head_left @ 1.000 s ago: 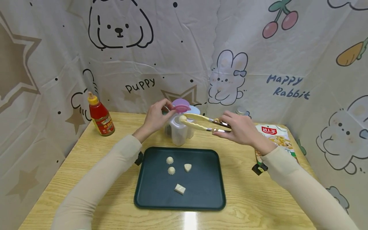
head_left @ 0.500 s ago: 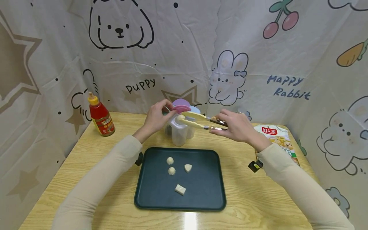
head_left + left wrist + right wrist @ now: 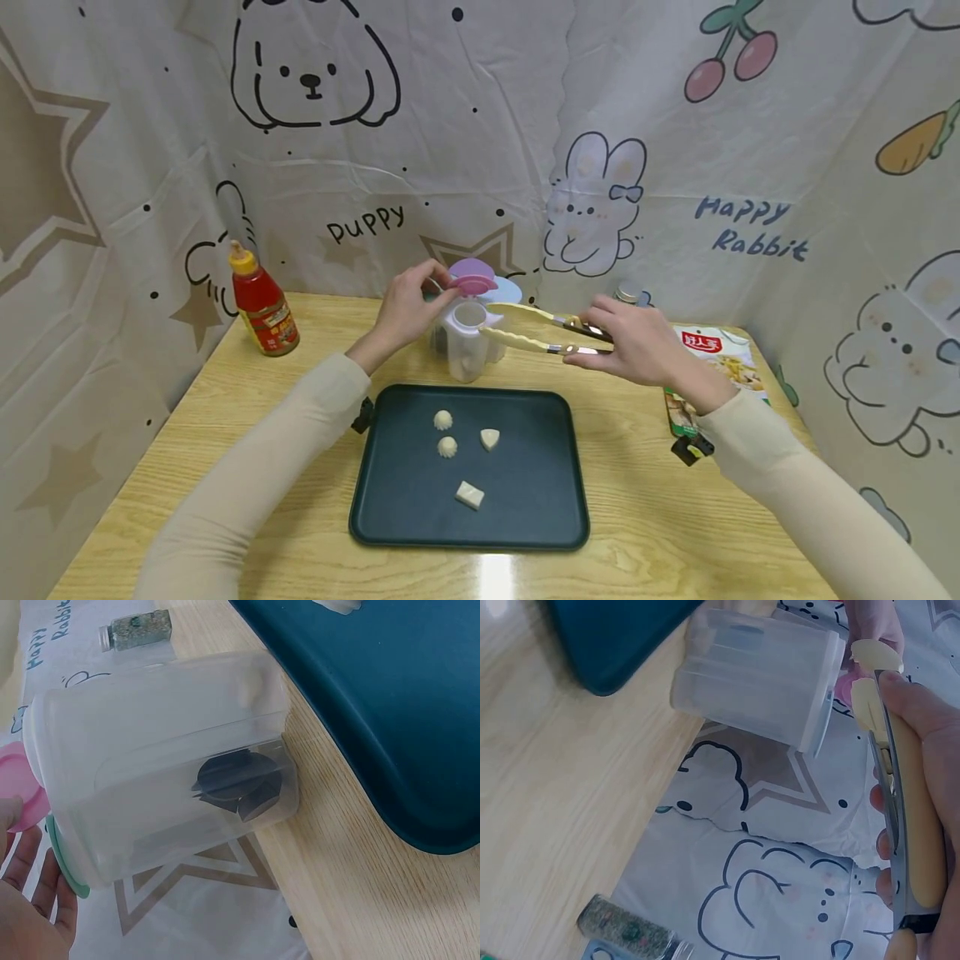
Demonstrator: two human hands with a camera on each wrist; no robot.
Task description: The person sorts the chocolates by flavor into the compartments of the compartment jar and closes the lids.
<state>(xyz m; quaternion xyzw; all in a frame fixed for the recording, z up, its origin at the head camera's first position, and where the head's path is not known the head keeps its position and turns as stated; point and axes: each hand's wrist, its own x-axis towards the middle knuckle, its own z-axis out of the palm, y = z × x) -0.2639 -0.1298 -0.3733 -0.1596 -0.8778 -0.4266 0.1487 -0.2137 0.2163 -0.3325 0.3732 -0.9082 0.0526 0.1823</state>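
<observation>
A clear plastic container (image 3: 467, 346) stands behind the dark teal tray (image 3: 525, 508). My left hand (image 3: 438, 289) pinches its pink flip lid (image 3: 472, 279) and holds it up. The wrist view shows the same container (image 3: 165, 772), lid (image 3: 19, 791) and left hand (image 3: 26, 907). My right hand (image 3: 603, 337) grips yellow tongs (image 3: 525, 327). Their empty tips sit just right of the container's open mouth. From the right wrist I see the tongs (image 3: 900, 787), my right hand (image 3: 934, 742) and the container (image 3: 757, 675). Several small white dough pieces (image 3: 447, 447) lie on the tray.
A red sauce bottle (image 3: 260, 302) stands at the back left. A printed food packet (image 3: 716, 358) lies at the right edge and a small spice jar (image 3: 628, 292) stands behind my right hand. Cartoon-printed cloth walls close in the wooden table (image 3: 225, 433) on three sides.
The tongs held a white piece at the container's mouth; now their tips are empty and my right hand has drawn back to the right. The left hand has not moved.
</observation>
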